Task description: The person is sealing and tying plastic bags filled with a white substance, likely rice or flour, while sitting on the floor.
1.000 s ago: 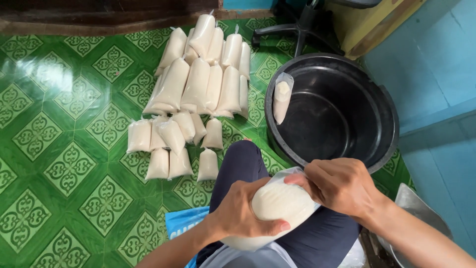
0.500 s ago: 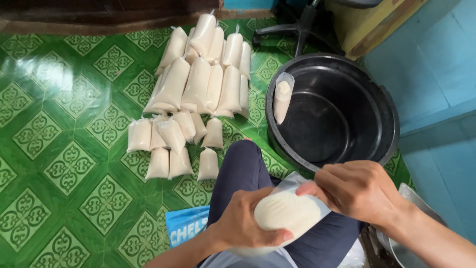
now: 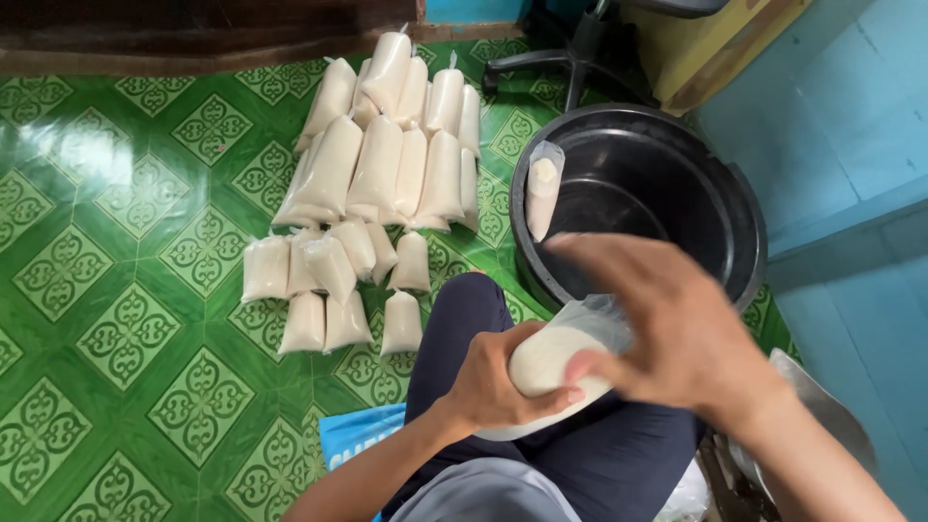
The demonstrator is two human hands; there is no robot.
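Left hand (image 3: 493, 382) grip clamped round white liquid-filled clear plastic bag (image 3: 551, 362); right hand (image 3: 677, 329) grip pinching bag neck. Best: keep bag upright, twist tight.

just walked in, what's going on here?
A person sits on a green tiled floor with a clear plastic bag of white liquid over their lap. The left hand grips the bag's body; the right hand, blurred, is at its open neck. Many filled bags lie in rows on the floor ahead. One more small bag leans on the rim of a black tub to the right.
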